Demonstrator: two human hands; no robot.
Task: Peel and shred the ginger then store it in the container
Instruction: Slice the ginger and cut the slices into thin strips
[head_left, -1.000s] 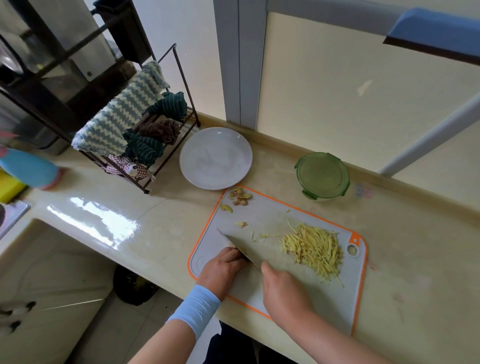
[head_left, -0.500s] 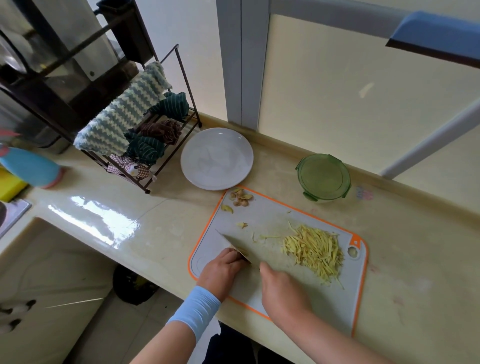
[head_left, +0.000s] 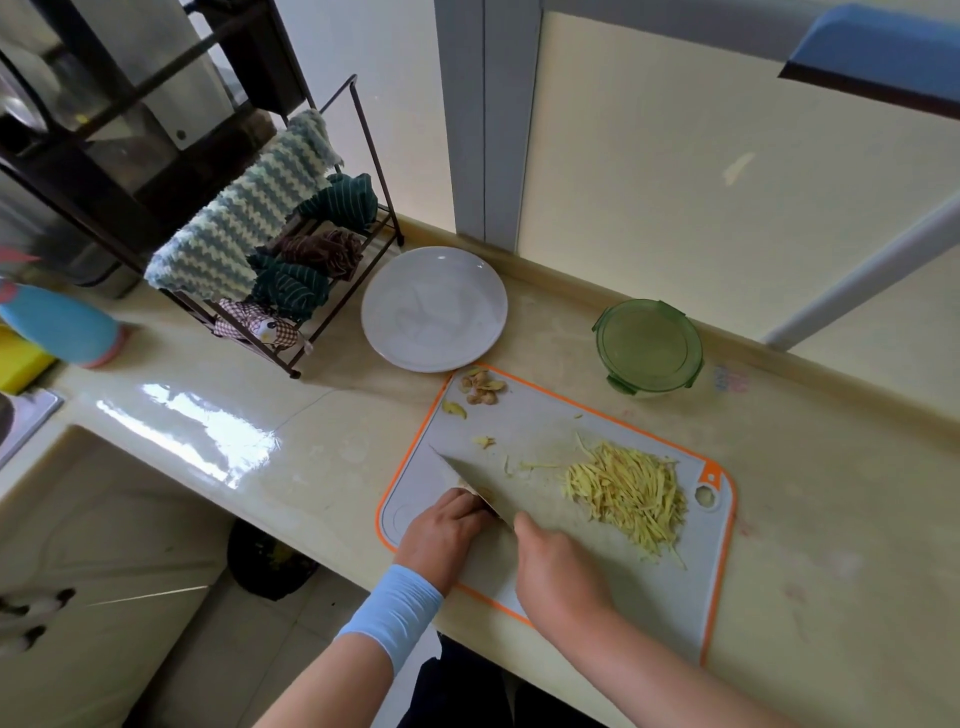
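Head view.

- Shredded ginger (head_left: 628, 493): loose heap of pale strips on the right half of the cutting board (head_left: 545, 426). Judged light, moist, limp and prone to scatter; best gathered from both sides, or scooped on the flat of the blade.
- Knife (head_left: 467, 480): blade lay across the board's left half, tip pointing away. The right hand (head_left: 556, 566) gripped the handle, which was hidden under it.
- Left hand (head_left: 441, 530): fingers curled down beside the blade. Whether they pinned a remaining piece could not be told.
- Container (head_left: 648, 345): green, lid on, standing on the counter (head_left: 311, 431) beyond the board. The lid would need removing before storing.
- Peel scraps (head_left: 480, 387): on the board's far left corner, well apart from the shreds.
- Plate (head_left: 434, 309): near that corner.
- Rack (head_left: 363, 156) of cloths: further left.
- Nothing stood between heap and container.
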